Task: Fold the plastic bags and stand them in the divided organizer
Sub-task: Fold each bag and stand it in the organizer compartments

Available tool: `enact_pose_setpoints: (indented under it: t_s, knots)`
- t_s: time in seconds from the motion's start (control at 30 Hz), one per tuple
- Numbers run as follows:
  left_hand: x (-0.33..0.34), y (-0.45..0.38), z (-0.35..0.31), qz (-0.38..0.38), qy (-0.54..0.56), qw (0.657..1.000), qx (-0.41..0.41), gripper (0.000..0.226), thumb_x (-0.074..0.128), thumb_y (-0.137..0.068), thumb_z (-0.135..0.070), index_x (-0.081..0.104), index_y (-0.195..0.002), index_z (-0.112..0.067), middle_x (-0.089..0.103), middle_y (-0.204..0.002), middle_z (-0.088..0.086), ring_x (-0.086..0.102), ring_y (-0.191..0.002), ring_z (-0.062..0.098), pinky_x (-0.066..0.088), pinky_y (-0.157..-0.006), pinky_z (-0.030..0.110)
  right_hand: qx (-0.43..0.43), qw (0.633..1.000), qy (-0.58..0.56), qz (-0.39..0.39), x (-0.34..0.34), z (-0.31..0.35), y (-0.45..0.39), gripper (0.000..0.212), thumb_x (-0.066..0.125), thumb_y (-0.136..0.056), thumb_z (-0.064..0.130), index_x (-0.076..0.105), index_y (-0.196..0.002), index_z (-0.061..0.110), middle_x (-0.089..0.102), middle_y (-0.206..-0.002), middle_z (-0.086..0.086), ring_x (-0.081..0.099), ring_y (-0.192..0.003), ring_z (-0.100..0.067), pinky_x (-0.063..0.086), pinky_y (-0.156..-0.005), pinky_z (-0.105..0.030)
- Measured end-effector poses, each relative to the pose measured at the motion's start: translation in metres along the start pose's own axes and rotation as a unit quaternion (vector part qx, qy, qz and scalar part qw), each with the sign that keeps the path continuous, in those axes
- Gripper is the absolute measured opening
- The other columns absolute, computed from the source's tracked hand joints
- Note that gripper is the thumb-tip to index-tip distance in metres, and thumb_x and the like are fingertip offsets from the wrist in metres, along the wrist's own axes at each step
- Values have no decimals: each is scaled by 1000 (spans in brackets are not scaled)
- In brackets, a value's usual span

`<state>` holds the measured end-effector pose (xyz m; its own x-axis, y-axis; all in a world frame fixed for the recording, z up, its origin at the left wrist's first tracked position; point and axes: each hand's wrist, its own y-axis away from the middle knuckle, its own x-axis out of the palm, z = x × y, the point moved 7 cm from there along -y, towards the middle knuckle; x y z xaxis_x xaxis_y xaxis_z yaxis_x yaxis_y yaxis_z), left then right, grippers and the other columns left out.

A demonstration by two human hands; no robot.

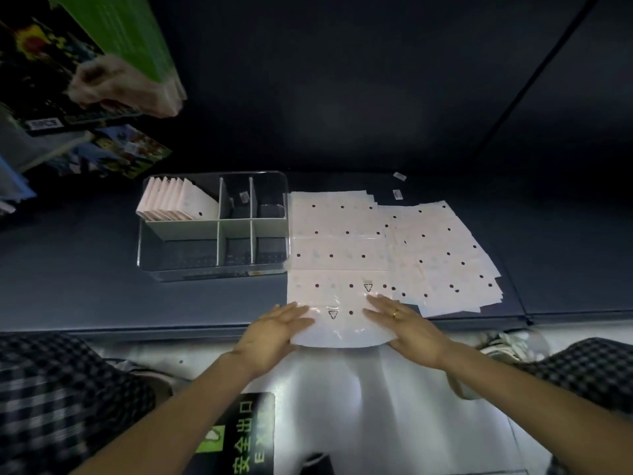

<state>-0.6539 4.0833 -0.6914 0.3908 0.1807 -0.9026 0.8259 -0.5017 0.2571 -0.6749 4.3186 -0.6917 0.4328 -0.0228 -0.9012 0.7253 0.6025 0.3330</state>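
- While both palms lie flat on it, the plastic bag (337,296) sits right at the near edge of the dark table (85,269), its rounded near end hanging slightly over that edge toward the person.
- From the head view, the left hand (274,329) presses the bag's near-left corner with straight fingers, and the right hand (407,325), a ring on one finger, presses the near-right side the same way; neither grips anything.
- The bag's long axis runs away from the person, so the hands hold its near end and the far end lies up beside the divided organizer (212,228).
- That organizer stands just left of the bag, nearer the left hand; folded bags (174,200) stand upright in its far-left compartment, and the other compartments look mostly bare.
- More flat bags (445,255) overlap to the right, closer to the right hand.
- My guess is a fold comes next, near end carried away toward the far end.
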Motion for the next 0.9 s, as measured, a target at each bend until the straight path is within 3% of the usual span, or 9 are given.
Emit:
enact_pose_setpoints:
  t_s: [0.1,0.17,0.23,0.33,0.5,0.6,0.73,0.83,0.9]
  knots:
    - [-15,-3,0,-5,65,998,-25,29,44,-99,-34,61,-122,-31,52,-138,-10,42,-130,10,27,-109,22,21,995,-94,19,-16,-5,-4,39,48,-97,14,50,-135,22,27,-150,10,21,-139,-4,12,-112,-11]
    - [-26,-8,-1,28,142,988,-53,24,47,-98,-31,68,-107,-25,69,-106,-6,60,-99,11,43,-86,24,37,983,-162,84,-29,-8,-7,25,50,-97,20,66,-116,18,56,-122,17,47,-114,4,31,-99,-12]
    - [-36,-14,-2,68,264,960,-65,21,52,-97,-26,70,-99,-15,67,-85,0,55,-76,9,42,-74,24,32,959,-235,153,-46,-7,-8,20,53,-95,21,67,-81,15,58,-79,15,50,-75,1,40,-75,-21]
    - [-60,-23,-3,69,402,910,-71,22,53,-96,-23,67,-89,-8,60,-78,3,50,-73,10,43,-75,29,59,923,-341,168,-75,-16,-14,17,57,-94,20,66,-81,13,60,-76,9,53,-71,-4,42,-72,-23]
    - [-109,-27,14,-240,358,891,-140,26,55,-94,-18,59,-120,-24,62,-117,-5,57,-104,10,47,-91,28,141,889,-435,-18,-109,-44,-47,12,58,-92,17,66,-91,8,66,-79,2,59,-69,-9,47,-65,-12]
    - [-118,-23,1,-324,216,916,-94,33,57,-93,-17,56,-125,-21,57,-125,-7,53,-112,15,44,-92,28,189,877,-429,-105,-116,-59,-70,14,58,-93,16,63,-79,14,61,-70,5,55,-64,-9,43,-58,-13]
    - [-85,-35,-30,-229,89,969,-12,40,54,-95,-25,50,-135,-21,41,-147,-4,31,-139,15,18,-113,27,237,879,-396,-120,-106,-76,-98,15,58,-92,17,61,-80,7,59,-75,-2,53,-72,-20,41,-70,-26]
    - [-38,-45,-40,-93,-2,996,16,59,35,-100,-41,13,-151,-22,-3,-158,-6,-13,-143,12,-19,-112,26,269,888,-355,-114,-94,-85,-114,23,58,-91,19,62,-86,-3,56,-81,-9,51,-75,-22,38,-68,-26]
    - [-14,-47,-38,-32,-40,999,6,66,28,-100,-46,-6,-151,-21,-19,-156,-4,-27,-139,13,-23,-112,28,289,895,-322,-113,-88,-90,-119,20,59,-90,21,60,-85,2,55,-82,-9,51,-76,-22,37,-67,-25]
